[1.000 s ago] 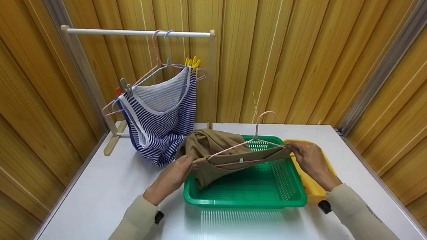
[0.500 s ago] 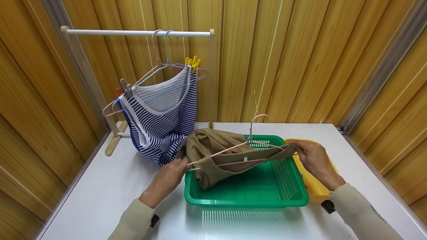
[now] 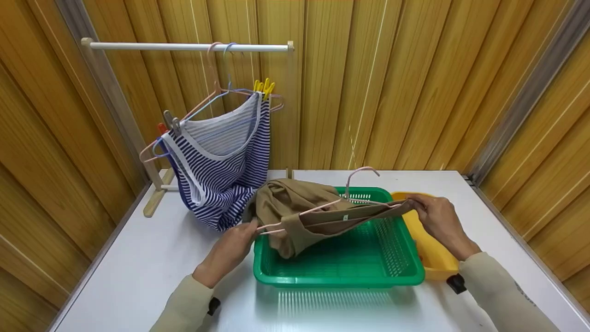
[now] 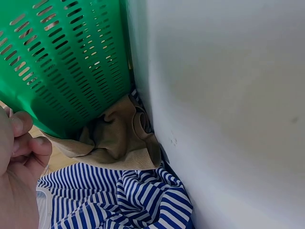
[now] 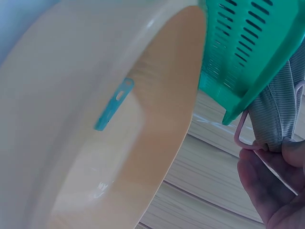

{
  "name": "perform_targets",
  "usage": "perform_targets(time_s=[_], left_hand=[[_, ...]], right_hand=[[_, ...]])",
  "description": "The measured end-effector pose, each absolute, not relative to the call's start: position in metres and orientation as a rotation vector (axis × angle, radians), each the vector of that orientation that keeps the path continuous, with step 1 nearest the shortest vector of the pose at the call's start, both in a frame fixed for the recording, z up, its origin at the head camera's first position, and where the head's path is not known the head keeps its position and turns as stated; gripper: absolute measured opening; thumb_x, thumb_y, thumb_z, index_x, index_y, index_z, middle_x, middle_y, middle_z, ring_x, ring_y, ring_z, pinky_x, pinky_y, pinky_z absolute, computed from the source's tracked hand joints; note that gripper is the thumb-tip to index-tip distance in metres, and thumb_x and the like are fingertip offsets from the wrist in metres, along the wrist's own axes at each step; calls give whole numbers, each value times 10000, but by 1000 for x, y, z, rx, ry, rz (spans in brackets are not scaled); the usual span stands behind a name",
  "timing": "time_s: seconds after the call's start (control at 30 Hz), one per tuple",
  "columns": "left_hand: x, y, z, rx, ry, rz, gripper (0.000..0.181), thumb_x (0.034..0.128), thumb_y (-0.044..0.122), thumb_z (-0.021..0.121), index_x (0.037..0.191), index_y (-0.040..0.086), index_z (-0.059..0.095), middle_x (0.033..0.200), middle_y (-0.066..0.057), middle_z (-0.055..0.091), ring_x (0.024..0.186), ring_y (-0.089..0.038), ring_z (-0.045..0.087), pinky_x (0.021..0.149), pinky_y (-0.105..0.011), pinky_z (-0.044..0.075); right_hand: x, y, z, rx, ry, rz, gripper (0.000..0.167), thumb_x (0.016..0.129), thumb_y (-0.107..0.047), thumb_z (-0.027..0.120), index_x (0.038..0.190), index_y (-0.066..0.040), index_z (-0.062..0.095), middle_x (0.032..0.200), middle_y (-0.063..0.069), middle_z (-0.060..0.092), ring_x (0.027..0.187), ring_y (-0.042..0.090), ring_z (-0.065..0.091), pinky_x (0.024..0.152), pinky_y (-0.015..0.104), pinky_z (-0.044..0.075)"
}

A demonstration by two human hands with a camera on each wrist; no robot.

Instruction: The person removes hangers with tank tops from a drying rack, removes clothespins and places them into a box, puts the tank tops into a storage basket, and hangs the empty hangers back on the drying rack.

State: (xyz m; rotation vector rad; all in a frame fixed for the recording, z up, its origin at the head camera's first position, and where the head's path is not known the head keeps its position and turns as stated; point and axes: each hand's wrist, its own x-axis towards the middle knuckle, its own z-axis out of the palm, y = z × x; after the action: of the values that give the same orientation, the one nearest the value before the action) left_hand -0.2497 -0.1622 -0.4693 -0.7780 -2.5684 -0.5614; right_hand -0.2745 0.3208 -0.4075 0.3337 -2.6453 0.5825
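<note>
A brown garment [image 3: 295,198] lies partly in the green basket [image 3: 339,280] and over its left rim, with a pink clothes hanger [image 3: 320,208] threaded through its upper opening. My left hand [image 3: 230,249] grips the hanger's left end, which sticks out of the cloth. At the other end, my right hand [image 3: 440,221] pinches the stretched edge of the garment. In the right wrist view, the right thumb and fingers [image 5: 281,191] hold the cloth near the hanger's tip. The left wrist view shows curled fingers at its left edge; their grip is hidden there.
Striped tank top [image 3: 216,157] hangs on hangers from a white rail [image 3: 152,46], held by yellow clothespins [image 3: 264,87] and grey ones [image 3: 171,121]. A yellow basin [image 3: 435,249] stands right of the basket; a blue clothespin [image 5: 114,105] lies inside it. Wooden-look walls surround the table.
My left hand has shifted left from the cloth onto the hanger's bare end. The right hand has moved slightly right with the garment's edge, and the hanger's hook has tipped lower.
</note>
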Motion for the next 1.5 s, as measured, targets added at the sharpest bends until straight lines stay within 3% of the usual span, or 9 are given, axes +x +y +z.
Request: perform_targets(time_s=[0.17, 0.4, 0.73, 1.07, 1.4, 1.5], left_hand=[[-250, -162, -469, -777, -2586, -576, 70, 971, 93, 589, 1002, 119, 532, 741, 14, 557, 683, -96, 539, 622, -231, 520], [-249, -162, -467, -782, -2592, -575, 70, 981, 96, 574, 1009, 111, 512, 709, 33, 502, 651, -86, 475, 593, -191, 482], [-247, -162, -467, -795, -2607, -601, 33, 1006, 138, 540, 1016, 119, 516, 738, 40, 531, 679, -79, 516, 621, -203, 505], [-248, -161, -467, -806, -2559, -556, 96, 975, 88, 585, 984, 100, 491, 691, 28, 489, 620, -94, 490, 548, -206, 444], [-246, -160, -466, -793, -2556, -552, 82, 1004, 155, 551, 955, 112, 501, 677, 61, 415, 609, -81, 429, 551, -195, 397], [-245, -160, -464, -788, -2563, -556, 90, 1011, 177, 540, 949, 122, 507, 671, 69, 397, 605, -78, 420, 549, -191, 386]], right_hand=[[-276, 329, -407, 303, -2733, 614, 217, 984, -63, 560, 1142, 6, 692, 972, 195, 734, 807, 277, 684, 657, 380, 564], [-280, 333, -410, 276, -2890, 644, 243, 993, -53, 530, 1166, 51, 665, 1014, 205, 711, 829, 265, 674, 671, 360, 564], [-284, 332, -413, 266, -2978, 653, 221, 981, -81, 541, 1127, 3, 684, 1006, 169, 705, 815, 222, 641, 708, 385, 563], [-281, 325, -410, 298, -2812, 590, 221, 952, -209, 623, 1013, -25, 729, 910, 102, 627, 778, 216, 550, 637, 287, 427], [-279, 318, -409, 315, -2739, 590, 136, 941, -158, 658, 984, -53, 733, 953, 106, 636, 837, 266, 590, 699, 320, 490], [-278, 317, -408, 324, -2757, 570, 139, 952, -144, 641, 1010, -49, 724, 972, 128, 663, 839, 262, 601, 710, 382, 529]])
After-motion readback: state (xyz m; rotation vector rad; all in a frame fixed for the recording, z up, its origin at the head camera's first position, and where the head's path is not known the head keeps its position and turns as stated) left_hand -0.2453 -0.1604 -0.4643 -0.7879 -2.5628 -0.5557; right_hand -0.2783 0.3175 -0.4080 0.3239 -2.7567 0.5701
